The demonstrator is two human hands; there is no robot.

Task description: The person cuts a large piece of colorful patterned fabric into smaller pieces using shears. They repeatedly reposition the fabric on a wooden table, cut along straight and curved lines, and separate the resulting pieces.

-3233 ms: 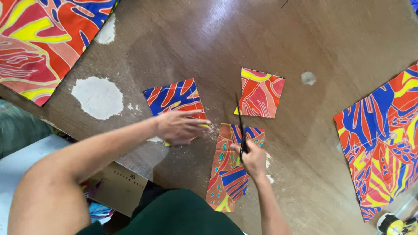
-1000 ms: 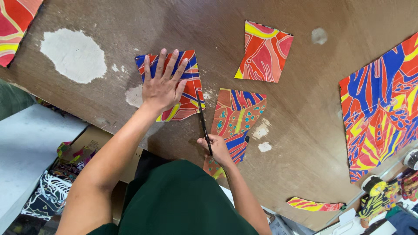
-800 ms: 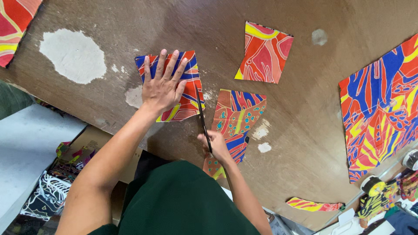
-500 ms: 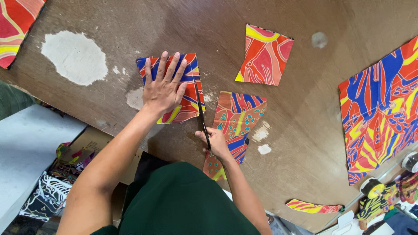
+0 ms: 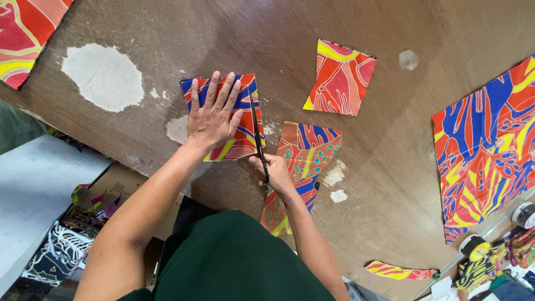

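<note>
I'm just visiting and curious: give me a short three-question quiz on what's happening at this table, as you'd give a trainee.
1. True or false: the left hand lies flat on the folded fabric square.
2. What does the right hand hold?
A. scissors
B. a brush
C. a ruler
3. Fill in: the scissors run along the square's ____ edge in the picture.

Key: 1 true; 2 A; 3 right.

A craft or sewing workshop — a worn brown worktable [image 5: 167, 33] with patches of missing finish, printed fabric pieces [image 5: 487, 145] spread across it, more fabric scraps [image 5: 83, 223] heaped at lower left, and tape rolls [image 5: 473, 245] at lower right.
</note>
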